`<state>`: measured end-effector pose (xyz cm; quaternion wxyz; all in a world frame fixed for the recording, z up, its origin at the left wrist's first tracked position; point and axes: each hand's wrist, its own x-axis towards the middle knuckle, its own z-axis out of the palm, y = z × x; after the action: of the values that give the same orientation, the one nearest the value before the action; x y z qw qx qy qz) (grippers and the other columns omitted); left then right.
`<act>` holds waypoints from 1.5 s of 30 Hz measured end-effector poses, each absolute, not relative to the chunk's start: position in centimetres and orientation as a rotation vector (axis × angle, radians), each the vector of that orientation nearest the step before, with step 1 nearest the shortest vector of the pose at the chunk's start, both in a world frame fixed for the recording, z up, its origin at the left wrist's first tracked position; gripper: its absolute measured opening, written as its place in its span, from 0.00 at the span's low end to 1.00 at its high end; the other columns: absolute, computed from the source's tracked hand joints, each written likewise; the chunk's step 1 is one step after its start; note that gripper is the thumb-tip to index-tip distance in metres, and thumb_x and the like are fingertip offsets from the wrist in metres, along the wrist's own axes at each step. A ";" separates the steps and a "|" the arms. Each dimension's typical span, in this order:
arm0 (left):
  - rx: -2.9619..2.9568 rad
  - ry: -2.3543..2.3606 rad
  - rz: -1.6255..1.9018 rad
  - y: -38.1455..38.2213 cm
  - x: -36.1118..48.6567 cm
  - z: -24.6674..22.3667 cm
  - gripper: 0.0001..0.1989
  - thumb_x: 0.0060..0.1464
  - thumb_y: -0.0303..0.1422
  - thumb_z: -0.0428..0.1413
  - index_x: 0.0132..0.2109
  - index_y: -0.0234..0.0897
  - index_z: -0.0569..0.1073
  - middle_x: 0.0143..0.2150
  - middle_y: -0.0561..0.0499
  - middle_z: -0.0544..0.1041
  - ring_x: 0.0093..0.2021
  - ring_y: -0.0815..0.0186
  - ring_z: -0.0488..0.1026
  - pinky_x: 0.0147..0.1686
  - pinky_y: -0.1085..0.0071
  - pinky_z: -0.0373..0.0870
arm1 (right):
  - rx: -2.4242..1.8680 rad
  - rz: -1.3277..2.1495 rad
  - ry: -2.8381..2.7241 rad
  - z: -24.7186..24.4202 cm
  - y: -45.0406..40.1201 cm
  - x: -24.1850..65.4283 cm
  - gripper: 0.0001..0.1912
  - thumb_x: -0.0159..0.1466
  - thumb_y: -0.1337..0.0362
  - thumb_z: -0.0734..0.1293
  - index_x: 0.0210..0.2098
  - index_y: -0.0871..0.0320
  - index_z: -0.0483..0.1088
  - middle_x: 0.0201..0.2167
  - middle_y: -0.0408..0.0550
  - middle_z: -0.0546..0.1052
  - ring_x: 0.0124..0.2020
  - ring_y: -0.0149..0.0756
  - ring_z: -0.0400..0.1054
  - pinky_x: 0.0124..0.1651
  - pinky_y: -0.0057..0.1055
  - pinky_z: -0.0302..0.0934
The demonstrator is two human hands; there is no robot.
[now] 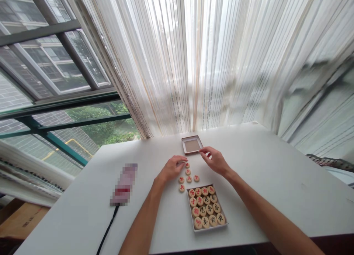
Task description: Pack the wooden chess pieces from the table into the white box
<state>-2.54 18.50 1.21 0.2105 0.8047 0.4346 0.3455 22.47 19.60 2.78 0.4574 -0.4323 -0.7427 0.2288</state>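
Note:
My left hand [174, 167] is over the table, its fingers stretched out and slightly apart, the tips at the edge of a round wooden Chinese chess piece [187, 165] with a red character. Below that piece lie several more red-marked pieces [188, 179] in loose rows. My right hand [216, 160] is beside the near right corner of the open box lid [184, 147], fingers curled together. A bit of red shows under its fingers, but what they hold is unclear. Nearer to me, an open box [211, 228] holds red and black pieces in rows.
A white table [262, 181] carries everything. To the left lies a blurred-out pinkish object [124, 185] with a black cable [109, 227] running toward me. Striped sheer curtains [193, 63] hang along the far edge. A window [55, 55] is at left, with a cardboard box [20, 220] below.

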 end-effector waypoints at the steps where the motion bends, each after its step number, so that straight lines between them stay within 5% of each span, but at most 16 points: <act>1: 2.229 1.195 0.958 18.4 -2.6 1.0 0.10 0.61 0.32 0.57 0.46 0.42 0.81 0.49 0.47 0.81 0.50 0.59 0.77 0.55 0.60 0.72 | -1.050 0.586 -1.844 2.3 19.6 21.9 0.12 0.68 0.58 0.63 0.42 0.55 0.76 0.38 0.49 0.80 0.38 0.39 0.74 0.38 0.34 0.70; 19: 2.011 1.258 1.076 18.1 -2.4 -0.1 0.09 0.55 0.40 0.63 0.42 0.42 0.82 0.42 0.48 0.82 0.45 0.59 0.77 0.50 0.62 0.74 | -1.067 0.808 -1.843 -0.5 18.3 20.1 0.11 0.67 0.59 0.63 0.40 0.54 0.77 0.35 0.47 0.81 0.33 0.37 0.72 0.40 0.35 0.67; 30: 1.744 1.075 1.137 17.0 -0.6 0.9 0.17 0.56 0.40 0.62 0.49 0.36 0.77 0.47 0.45 0.81 0.41 0.62 0.80 0.42 0.66 0.79 | -0.930 1.119 -1.684 0.7 17.5 20.0 0.16 0.67 0.52 0.65 0.47 0.56 0.74 0.41 0.49 0.82 0.43 0.40 0.77 0.47 0.35 0.71; 45: 1.471 1.018 1.163 18.7 -0.8 -1.0 0.21 0.50 0.43 0.67 0.46 0.33 0.81 0.46 0.43 0.83 0.46 0.53 0.81 0.50 0.57 0.78 | -0.825 1.279 -1.634 0.5 19.5 19.3 0.17 0.63 0.51 0.69 0.43 0.57 0.77 0.42 0.50 0.82 0.45 0.42 0.76 0.51 0.39 0.70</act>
<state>-0.82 18.68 -1.03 0.4829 0.6038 0.4177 0.4773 19.35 19.47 0.50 0.4386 -0.3318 -0.6576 0.5148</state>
